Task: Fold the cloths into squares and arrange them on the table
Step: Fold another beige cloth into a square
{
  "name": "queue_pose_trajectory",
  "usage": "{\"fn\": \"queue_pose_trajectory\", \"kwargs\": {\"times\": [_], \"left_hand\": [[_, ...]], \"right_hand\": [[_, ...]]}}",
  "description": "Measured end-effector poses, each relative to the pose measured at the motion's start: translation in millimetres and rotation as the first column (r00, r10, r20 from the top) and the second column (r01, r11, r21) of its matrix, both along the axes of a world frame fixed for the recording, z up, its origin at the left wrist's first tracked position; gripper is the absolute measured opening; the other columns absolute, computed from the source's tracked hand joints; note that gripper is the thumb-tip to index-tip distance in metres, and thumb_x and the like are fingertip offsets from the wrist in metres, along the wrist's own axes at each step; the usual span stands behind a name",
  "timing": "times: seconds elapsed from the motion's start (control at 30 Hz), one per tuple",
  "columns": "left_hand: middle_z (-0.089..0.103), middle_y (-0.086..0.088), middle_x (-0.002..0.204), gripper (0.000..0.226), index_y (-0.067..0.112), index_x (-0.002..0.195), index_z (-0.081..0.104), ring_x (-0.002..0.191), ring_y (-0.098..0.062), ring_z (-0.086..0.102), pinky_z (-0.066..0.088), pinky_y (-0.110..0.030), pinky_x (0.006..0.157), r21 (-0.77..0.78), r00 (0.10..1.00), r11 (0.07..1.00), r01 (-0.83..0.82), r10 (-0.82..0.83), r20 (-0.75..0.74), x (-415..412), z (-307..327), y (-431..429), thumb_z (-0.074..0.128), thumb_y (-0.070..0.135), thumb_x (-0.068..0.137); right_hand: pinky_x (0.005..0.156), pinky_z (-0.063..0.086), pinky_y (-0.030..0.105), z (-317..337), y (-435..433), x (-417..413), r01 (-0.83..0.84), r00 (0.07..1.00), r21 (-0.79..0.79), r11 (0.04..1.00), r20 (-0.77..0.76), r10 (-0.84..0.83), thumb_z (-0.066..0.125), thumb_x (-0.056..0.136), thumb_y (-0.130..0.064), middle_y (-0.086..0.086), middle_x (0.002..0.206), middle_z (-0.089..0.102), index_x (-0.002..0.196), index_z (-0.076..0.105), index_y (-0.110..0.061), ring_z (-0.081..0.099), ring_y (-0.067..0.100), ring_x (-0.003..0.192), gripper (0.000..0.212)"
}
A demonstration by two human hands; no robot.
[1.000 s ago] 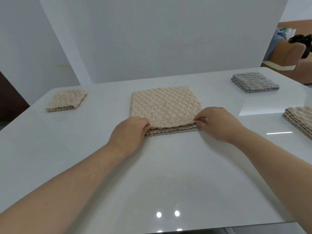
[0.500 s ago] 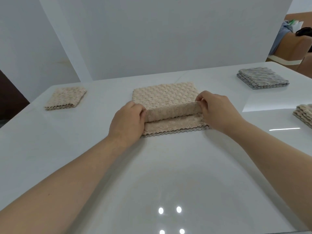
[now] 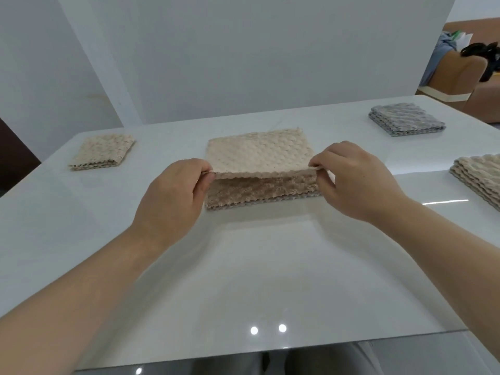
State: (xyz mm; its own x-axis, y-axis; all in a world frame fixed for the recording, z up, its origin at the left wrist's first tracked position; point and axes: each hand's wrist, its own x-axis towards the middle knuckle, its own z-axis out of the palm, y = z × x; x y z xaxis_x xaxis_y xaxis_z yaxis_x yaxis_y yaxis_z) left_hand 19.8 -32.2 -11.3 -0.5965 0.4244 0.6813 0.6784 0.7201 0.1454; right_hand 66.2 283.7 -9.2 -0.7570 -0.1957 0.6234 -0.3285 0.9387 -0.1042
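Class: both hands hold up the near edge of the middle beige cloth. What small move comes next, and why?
Probably carry it over to the far edge: left hand and right hand pinch the beige cloth by its raised corners, mid-fold.

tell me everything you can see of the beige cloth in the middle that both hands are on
The beige cloth is a soft rectangle with a bumpy, dimpled top face, a plusher, darker inner face and wavy edges. It lies in layers in the middle of the glossy white table. The left hand and right hand pinch the near corners of the top layer, holding it lifted like a flap, while the bottom layer lies flat.
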Motion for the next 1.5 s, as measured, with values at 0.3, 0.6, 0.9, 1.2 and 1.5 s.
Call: {"fn": "queue_pose_trajectory", "kwargs": {"times": [0.3, 0.6, 0.9, 1.2, 1.5], "left_hand": [[0.068, -0.002, 0.093, 0.02, 0.007, 0.102, 0.068, 0.082, -0.021, 0.064, 0.05, -0.03, 0.074, -0.133, 0.992, 0.984, 0.121, -0.116, 0.047, 55, -25, -32, 0.055, 0.022, 0.101], [0.062, 0.015, 0.078, 0.015, 0.028, 0.094, 0.063, 0.077, -0.008, 0.06, 0.045, -0.018, 0.07, 0.007, 0.916, 0.99, 0.14, -0.132, 0.378, 94, -14, -40, 0.054, 0.04, 0.097], [0.054, 0.009, 0.057, 0.017, 0.028, 0.079, 0.066, 0.051, -0.005, 0.046, 0.039, -0.01, 0.054, 0.353, 0.653, 0.926, 0.138, -0.353, 0.67, 104, -3, -36, 0.065, 0.037, 0.093], [0.067, 0.005, 0.07, 0.01, 0.031, 0.085, 0.067, 0.062, -0.015, 0.06, 0.046, -0.021, 0.061, 0.17, 0.819, 0.985, -0.031, -0.073, 0.569, 51, -9, -27, 0.066, 0.036, 0.094], [0.064, 0.008, 0.095, 0.01, 0.021, 0.098, 0.069, 0.093, -0.014, 0.06, 0.047, -0.031, 0.082, -0.143, 0.878, 0.985, -0.097, 0.152, 0.453, -7, -35, -16, 0.065, 0.031, 0.096]], "right_hand": [[0.057, 0.051, 0.035, -10, -13, 58, -0.089, 0.986, 0.103, 0.991, 0.147, 0.073, 0.05, 0.084, -0.019, -0.002, 0.074, 0.062, 0.084, 0.069, -0.014, 0.059, 0.024, 0.071, 0.019], [0.055, 0.044, 0.033, 1, -19, 88, -0.138, 0.862, 0.012, 0.99, 0.494, 0.114, 0.041, 0.077, -0.033, -0.009, 0.06, 0.048, 0.067, 0.05, -0.022, 0.047, 0.008, 0.06, 0.017], [0.049, 0.033, 0.03, 24, -19, 91, -0.069, 0.494, -0.315, 0.947, 0.814, 0.307, 0.051, 0.069, -0.02, 0.0, 0.055, 0.031, 0.06, 0.036, -0.006, 0.03, 0.013, 0.05, 0.023], [0.06, 0.042, 0.014, 28, -9, 49, 0.072, 0.782, -0.253, 0.965, 0.615, 0.103, 0.064, 0.083, -0.018, -0.02, 0.075, 0.066, 0.087, 0.07, -0.036, 0.059, -0.004, 0.074, 0.019], [0.089, 0.048, 0.034, -2, -10, -18, 0.119, 0.86, 0.028, 0.993, 0.496, -0.117, 0.063, 0.091, -0.03, -0.007, 0.101, 0.061, 0.106, 0.068, -0.026, 0.058, 0.019, 0.103, 0.017]]}}
